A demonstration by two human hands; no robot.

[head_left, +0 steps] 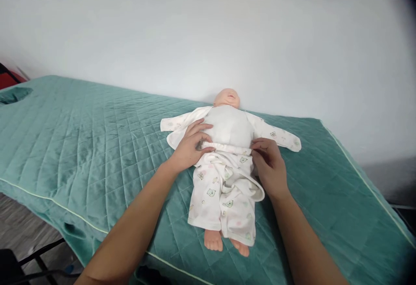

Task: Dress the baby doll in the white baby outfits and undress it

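Over the green quilted cover (107, 137), close by the white wall (208, 42), we are busy with a doll (230, 124) on its back, head by the wall and feet toward us. Judging by where our hands are, the step in hand is settling its clothing at the waist. The next move, we think, calls for an even hold on both sides of the waist, so the cloth lies straight and does not twist.

The doll's torso is plain, white and rounded. Its pale shirt (185, 119) lies open down the front, both sleeves stretched out sideways. The patterned trousers (208, 198) cover the legs, rumpled and folded over the upper part, with a loose curved flap (256, 189) standing out on our right.

Our right hand (271, 166) is closed in a pinch at the near-side end of the waistband (227, 148), though its curled fingers hide exactly how much cloth is caught. Our left hand (190, 146) is loosely parted, thumb and forefinger on either side of the band's other end, the remaining fingers spread against the torso.

Smaller still, the bare feet (213, 240) poke out below the cuffs, and little green animal faces dot the fabric.
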